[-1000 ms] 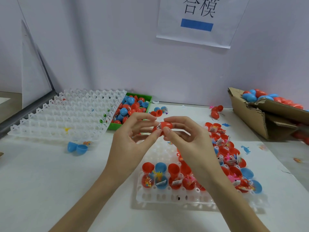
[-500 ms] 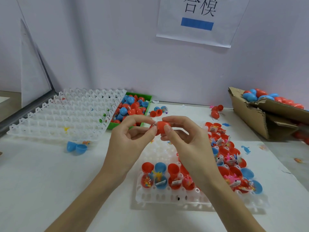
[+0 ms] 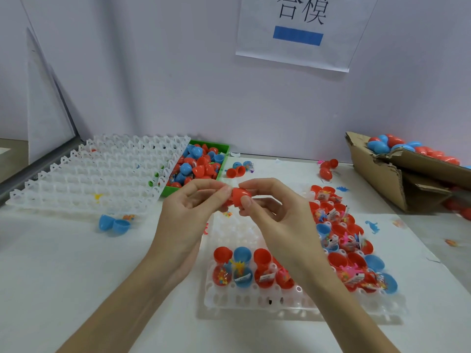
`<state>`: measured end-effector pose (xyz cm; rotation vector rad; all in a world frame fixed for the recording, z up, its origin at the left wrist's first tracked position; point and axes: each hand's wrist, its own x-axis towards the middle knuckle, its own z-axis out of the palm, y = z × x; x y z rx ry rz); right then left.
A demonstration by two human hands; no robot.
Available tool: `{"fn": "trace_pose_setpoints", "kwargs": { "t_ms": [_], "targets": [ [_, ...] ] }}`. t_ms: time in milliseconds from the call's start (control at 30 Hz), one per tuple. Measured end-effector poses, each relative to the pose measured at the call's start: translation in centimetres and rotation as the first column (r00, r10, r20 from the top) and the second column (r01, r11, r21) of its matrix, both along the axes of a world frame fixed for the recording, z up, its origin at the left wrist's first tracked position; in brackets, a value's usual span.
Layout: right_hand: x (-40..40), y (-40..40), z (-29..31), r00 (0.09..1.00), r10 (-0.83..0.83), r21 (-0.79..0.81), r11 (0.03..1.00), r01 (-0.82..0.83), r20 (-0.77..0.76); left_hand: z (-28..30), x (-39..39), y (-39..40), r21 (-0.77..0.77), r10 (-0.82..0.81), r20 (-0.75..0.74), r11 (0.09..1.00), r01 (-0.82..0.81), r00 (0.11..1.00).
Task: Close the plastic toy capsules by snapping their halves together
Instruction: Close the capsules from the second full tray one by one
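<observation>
Between both hands, red capsule [image 3: 238,197] (pinched)

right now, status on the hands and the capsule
Left hand and right hand both pinching red capsule, held above white tray. Seam hidden by fingers. Nothing in the way.

Colours noted: red, blue, white, green, brown.
Red capsule [image 3: 238,197] in hand; red and blue open capsules [image 3: 254,271] in white gridded tray [image 3: 254,300]; second white tray [image 3: 96,174] empty-celled; green bin [image 3: 224,151] of red and blue halves; brown cardboard box [image 3: 377,179]; white desk [image 3: 63,263]; white sign [image 3: 298,29], black characters, blue bar.
</observation>
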<state>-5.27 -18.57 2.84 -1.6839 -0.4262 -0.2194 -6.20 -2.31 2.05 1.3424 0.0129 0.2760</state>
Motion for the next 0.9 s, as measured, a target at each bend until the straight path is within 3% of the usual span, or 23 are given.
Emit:
{"fn": "trace_pose_setpoints", "kwargs": {
  "t_ms": [200, 367, 533, 733, 900],
  "targets": [
    [0.1, -0.3, 0.1, 0.998, -0.067, 0.07, 0.995, 0.066, 0.013, 0.3, -0.1, 0.1, 0.08, -0.141, 0.075, 0.988, 0.135, 0.987],
    [0.0, -0.4, 0.4, 0.999, -0.034, 0.042, 0.999, 0.032, 0.042, 0.6, -0.4, 0.1, 0.216, -0.083, 0.176, 0.976, 0.044, 0.981],
    [0.1, -1.0, 0.9, 0.992, -0.026, -0.013, 1.0, 0.028, 0.123, 0.8, -0.6, 0.1, 0.229, -0.078, 0.244, 0.973, 0.02, 0.967],
    [0.1, -0.7, 0.6, 0.999, 0.027, 0.128, 0.991, -0.031, 0.033, 0.7, -0.6, -0.2, 0.254, -0.109, 0.274, 0.966, 0.038, 0.956],
    [0.0, -0.4, 0.5, 0.998, 0.02, 0.111, 0.993, -0.026, 0.061, 0.7, -0.5, -0.1, 0.309, -0.124, 0.312, 0.951, 0.022, 0.942]
  ]
}}
